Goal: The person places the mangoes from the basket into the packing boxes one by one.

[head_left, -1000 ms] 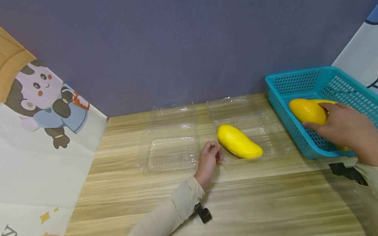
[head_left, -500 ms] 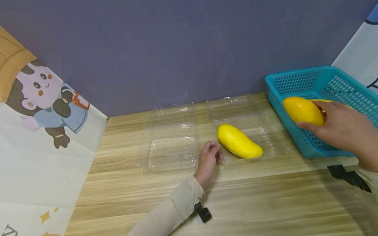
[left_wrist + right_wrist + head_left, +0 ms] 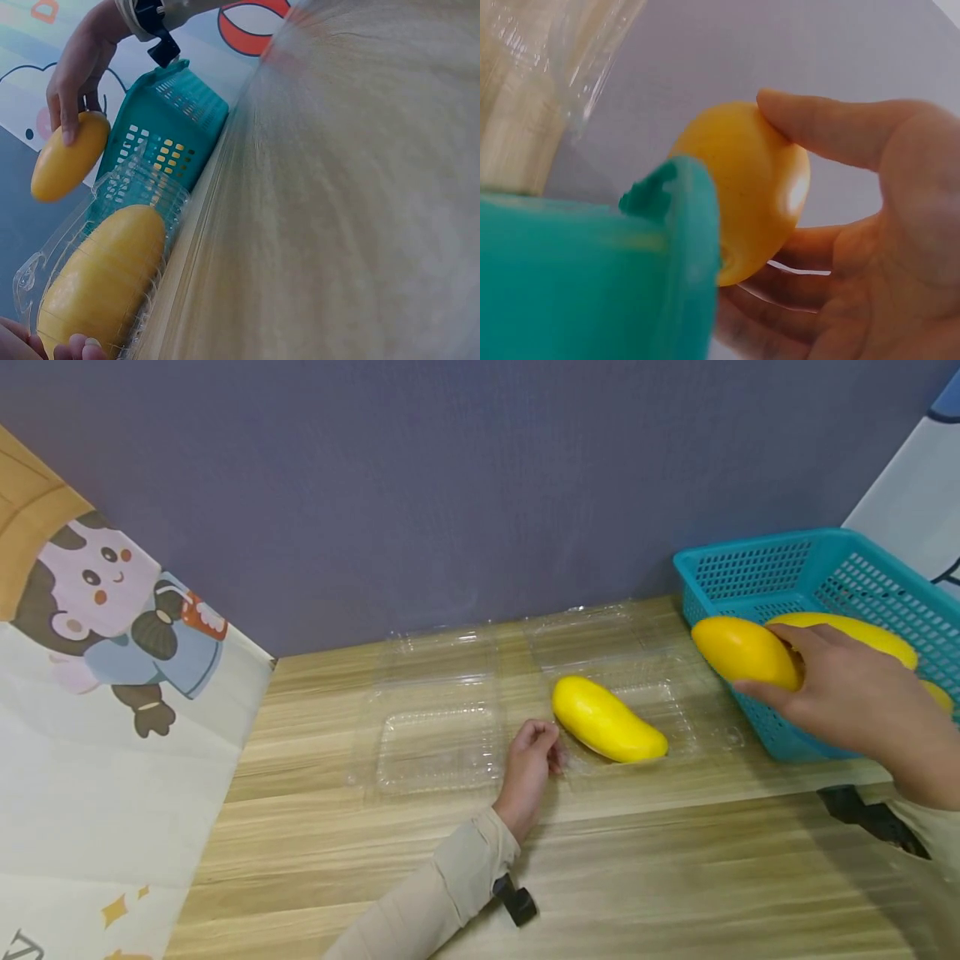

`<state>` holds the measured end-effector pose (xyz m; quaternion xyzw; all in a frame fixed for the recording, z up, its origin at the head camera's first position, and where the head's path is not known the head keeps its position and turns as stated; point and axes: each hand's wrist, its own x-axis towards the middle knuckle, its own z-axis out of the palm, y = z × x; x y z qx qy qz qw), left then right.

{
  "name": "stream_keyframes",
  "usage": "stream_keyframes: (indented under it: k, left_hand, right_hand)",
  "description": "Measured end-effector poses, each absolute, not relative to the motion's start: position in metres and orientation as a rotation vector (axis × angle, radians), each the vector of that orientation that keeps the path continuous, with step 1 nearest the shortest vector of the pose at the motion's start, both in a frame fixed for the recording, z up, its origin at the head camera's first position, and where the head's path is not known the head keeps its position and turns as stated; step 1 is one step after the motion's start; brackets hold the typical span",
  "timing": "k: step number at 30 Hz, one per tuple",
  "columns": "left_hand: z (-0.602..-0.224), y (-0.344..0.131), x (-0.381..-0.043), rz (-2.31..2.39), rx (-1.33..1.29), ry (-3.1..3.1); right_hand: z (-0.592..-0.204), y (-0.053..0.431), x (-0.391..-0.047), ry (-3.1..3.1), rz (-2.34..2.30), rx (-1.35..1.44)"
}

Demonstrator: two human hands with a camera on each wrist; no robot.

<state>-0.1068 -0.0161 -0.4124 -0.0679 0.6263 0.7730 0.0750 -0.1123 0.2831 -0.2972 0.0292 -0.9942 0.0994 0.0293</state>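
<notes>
My right hand (image 3: 862, 697) grips an orange-yellow mango (image 3: 745, 652) between thumb and fingers, above the left rim of the teal basket (image 3: 723, 581). In the right wrist view the basket wall hides part of this mango (image 3: 750, 172). My left hand (image 3: 531, 768) rests on the table with curled fingers, holding the near left edge of an unfolded clear plastic clamshell container (image 3: 663, 697). A yellow mango (image 3: 609, 720) lies slantwise in that container. The left wrist view shows only the left fingertips (image 3: 88, 349), close to the container's edge.
Another unfolded clear clamshell (image 3: 438, 747) lies left of the left hand. More yellow mangoes (image 3: 862, 633) are inside the basket. A dark blue-grey panel (image 3: 450, 502) stands behind the wooden table (image 3: 637, 877), with printed panels on both sides.
My right hand has lifted the orange-yellow mango from inside the basket and moved it left to the rim, uncovering mangoes behind it. My left hand and both clamshells have stayed still.
</notes>
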Motion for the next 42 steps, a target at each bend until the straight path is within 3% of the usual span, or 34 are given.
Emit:
stream_keyframes:
  k: [42]
  left_hand:
    - [-0.414,-0.018,-0.110,2.289,-0.218,1.874]
  right_hand:
    - [-0.330,0.225,-0.112,-3.160,0.283,0.368]
